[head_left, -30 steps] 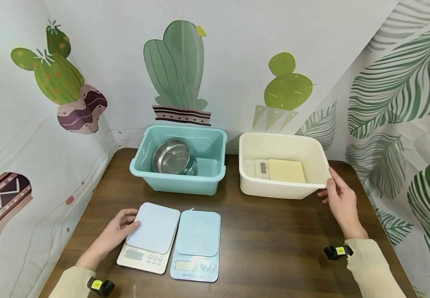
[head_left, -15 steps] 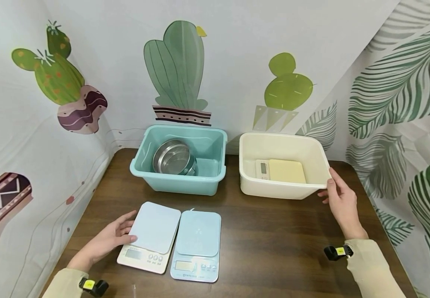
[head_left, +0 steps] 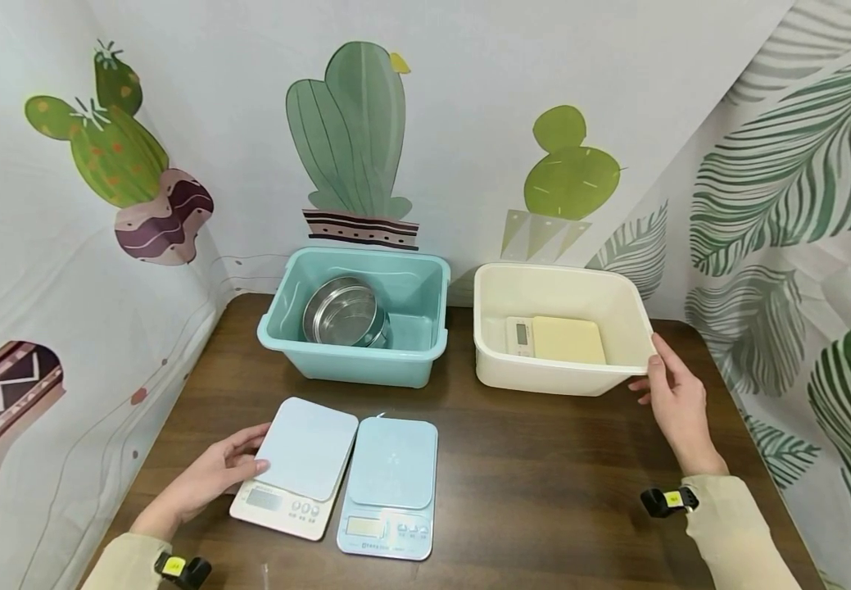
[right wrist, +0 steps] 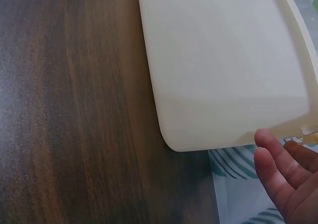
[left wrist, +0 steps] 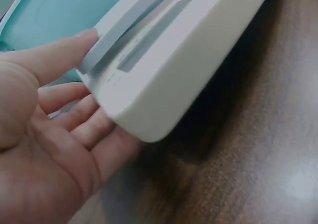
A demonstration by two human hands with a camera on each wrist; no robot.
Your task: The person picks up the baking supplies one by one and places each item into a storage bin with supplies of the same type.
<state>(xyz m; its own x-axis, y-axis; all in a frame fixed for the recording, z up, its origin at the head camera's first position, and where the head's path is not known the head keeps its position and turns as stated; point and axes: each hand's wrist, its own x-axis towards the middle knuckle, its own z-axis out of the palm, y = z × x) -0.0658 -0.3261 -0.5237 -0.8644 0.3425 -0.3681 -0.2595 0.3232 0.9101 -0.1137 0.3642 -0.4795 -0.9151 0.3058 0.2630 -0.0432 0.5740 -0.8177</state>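
Observation:
A white kitchen scale (head_left: 305, 449) with a pale top plate lies at the front left of the table. My left hand (head_left: 217, 471) grips its left edge. In the left wrist view the thumb (left wrist: 64, 55) presses on the plate's edge while the other fingers reach under the body, and a dark shadow shows below the scale's raised edge. Just right of it lies a light blue kitchen scale (head_left: 390, 483). At the back right, my right hand (head_left: 676, 401) holds the front right corner of a cream plastic bin (head_left: 543, 378) by its rim.
Inside the cream bin lies a yellow kitchen scale (head_left: 568, 338). A teal bin (head_left: 366, 369) at the back holds round metal containers (head_left: 344, 311). The brown table (head_left: 528, 475) meets a cactus-printed cloth (head_left: 462, 123) behind.
My left hand slid down the white scale's left edge, its fingers moving under that edge. The white scale has shifted very slightly. My right hand has stayed at the cream bin.

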